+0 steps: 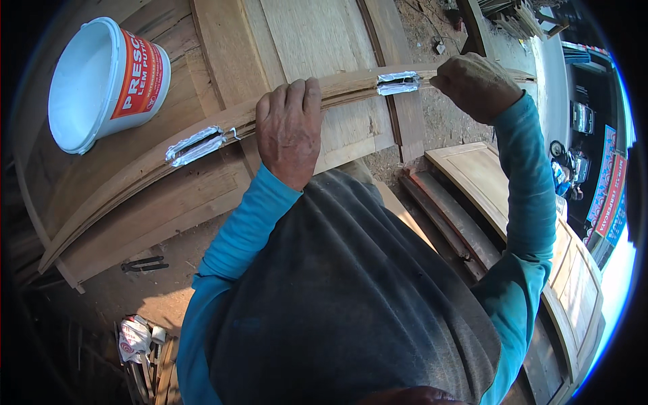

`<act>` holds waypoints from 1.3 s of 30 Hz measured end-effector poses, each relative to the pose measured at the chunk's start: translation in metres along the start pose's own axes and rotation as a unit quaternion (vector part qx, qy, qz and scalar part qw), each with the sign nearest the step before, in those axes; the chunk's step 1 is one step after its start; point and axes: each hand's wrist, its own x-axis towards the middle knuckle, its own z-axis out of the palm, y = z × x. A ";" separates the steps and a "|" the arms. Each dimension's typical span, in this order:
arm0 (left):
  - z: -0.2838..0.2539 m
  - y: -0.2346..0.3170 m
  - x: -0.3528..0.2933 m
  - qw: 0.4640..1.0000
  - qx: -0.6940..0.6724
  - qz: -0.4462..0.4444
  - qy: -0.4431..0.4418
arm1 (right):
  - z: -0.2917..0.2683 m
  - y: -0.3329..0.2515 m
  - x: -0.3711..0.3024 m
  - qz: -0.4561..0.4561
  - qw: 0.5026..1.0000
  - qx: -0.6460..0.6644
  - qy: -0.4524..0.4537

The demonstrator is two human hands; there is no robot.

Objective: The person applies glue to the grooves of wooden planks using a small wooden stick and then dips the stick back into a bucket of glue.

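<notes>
A long wooden plank (351, 84) lies across a wooden door panel in front of me, its narrow edge facing up. Two slots are cut in that edge, a left slot (196, 146) and a right slot (398, 82), both ringed with wet white glue. Between them my left hand (290, 128) is closed over the plank, fingers together and pointing away from me. Just past the right slot, my right hand (476, 88) is a fist above the plank. A thin tip shows at its left side, but what it grips is hidden.
A white bucket (81, 84) with a red label lies tipped on the panel (317, 34) at the far left. Pliers (144, 264) lie on the ground, near wood scraps (162, 371). More door panels (472, 172) lean at the right, with a road (553, 88) beyond.
</notes>
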 end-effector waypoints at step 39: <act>0.004 0.004 -0.010 0.999 -0.009 0.000 0.034 | 0.007 -0.035 0.001 -0.085 0.994 0.074 0.015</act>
